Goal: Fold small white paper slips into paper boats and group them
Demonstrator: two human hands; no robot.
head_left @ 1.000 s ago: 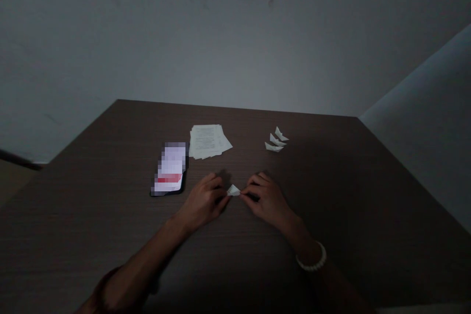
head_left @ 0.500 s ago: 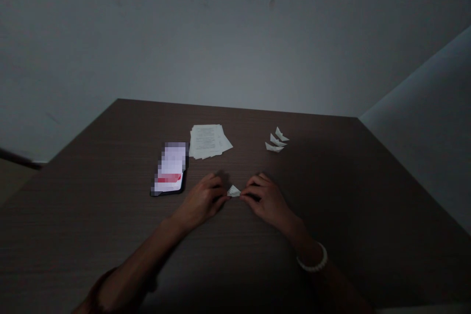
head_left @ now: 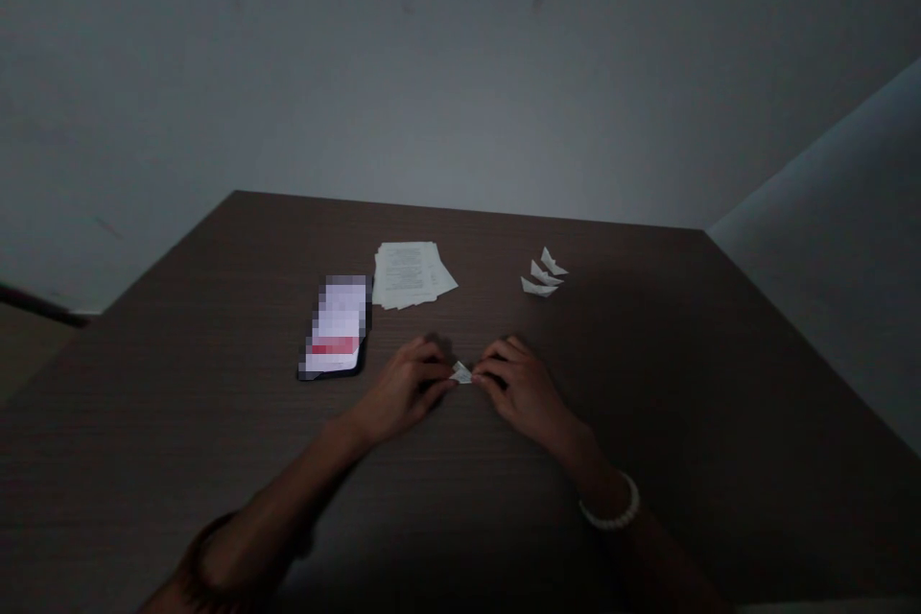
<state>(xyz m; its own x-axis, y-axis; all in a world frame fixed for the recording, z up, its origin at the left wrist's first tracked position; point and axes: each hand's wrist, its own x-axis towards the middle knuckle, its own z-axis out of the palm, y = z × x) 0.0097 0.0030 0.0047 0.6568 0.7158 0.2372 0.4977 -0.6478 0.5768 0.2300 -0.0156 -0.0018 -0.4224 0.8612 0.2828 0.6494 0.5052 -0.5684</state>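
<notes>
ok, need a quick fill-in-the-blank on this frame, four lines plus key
1. The left grip and right grip pinch a small folded piece of ____.
2. Beyond the right grip stand ____ boat-like folded shapes.
3. A pale beaded bracelet is worn just behind the ____ grip.
4. Beside the printed sheets lies a ____ with its screen lit.

Missing words: paper; three; right; phone

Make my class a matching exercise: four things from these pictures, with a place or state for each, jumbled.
Column 1
1. Phone
2. Sheets of paper
3. Small folded paper
4. Bracelet

Column 2
A. Between the left hand and the right hand
B. White, worn on the right arm
C. Lit up, leftmost of these four
D. Stacked unevenly, with print on top

Pairs: 1-C; 2-D; 3-A; 4-B
</notes>
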